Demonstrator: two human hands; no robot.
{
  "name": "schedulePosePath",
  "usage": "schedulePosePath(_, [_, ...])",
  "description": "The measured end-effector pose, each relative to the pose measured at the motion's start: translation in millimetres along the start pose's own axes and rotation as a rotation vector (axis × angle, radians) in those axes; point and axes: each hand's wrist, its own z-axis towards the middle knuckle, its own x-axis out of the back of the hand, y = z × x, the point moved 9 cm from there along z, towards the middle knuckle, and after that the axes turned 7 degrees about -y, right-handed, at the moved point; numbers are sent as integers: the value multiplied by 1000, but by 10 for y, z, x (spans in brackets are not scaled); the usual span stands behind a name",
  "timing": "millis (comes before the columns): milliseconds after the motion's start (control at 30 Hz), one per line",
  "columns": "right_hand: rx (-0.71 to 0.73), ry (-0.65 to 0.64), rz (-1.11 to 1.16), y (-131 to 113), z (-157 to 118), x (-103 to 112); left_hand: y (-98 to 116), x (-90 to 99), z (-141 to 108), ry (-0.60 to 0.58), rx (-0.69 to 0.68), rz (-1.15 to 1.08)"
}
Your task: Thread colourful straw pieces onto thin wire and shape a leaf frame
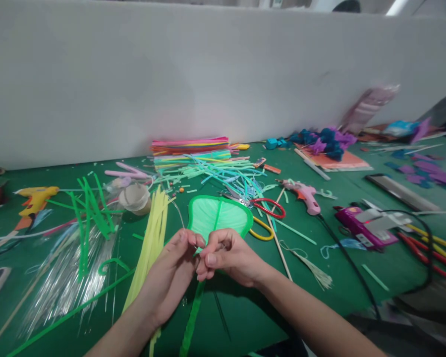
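Note:
A light green artificial leaf [232, 218] with a darker fuzzy rim and midrib lies in front of me. Its fuzzy green stem [191, 317] runs down toward the front of the table. At the leaf's base, my left hand [178, 265] is closed in a pinch from the left. My right hand [232, 258] meets it from the right, thumb and fingers closed at the top of the stem. The fingertips nearly touch, and they hide any thin thread or wire between them. Red-and-yellow-handled scissors [269, 208] lie open by the leaf's right edge.
Yellow fuzzy strips [154, 233] lie beside my left forearm. Further left are green pipe cleaners [83, 233], clear wrap [74, 282], a paper cup [135, 198] and a yellow glue gun [39, 198]. Rightward are a pink glue gun [306, 196], its black cable and a purple box [367, 228].

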Motion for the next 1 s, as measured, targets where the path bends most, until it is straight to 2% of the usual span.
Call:
schedulePosePath(133, [-51, -38, -5, 57, -6, -50, 13, -84, -2, -132, 41, -15])
schedulePosePath(333, [-78, -94, 11, 75, -21, -137, 50, -95, 10, -160, 28, 38])
schedulePosePath(600, [-117, -124, 35, 118, -45, -180, 81, 96, -12, -53, 54, 116])
schedulePosePath(1000, [-131, -158, 58, 148, -46, -238, 190, 138, 8, -43, 38, 195])
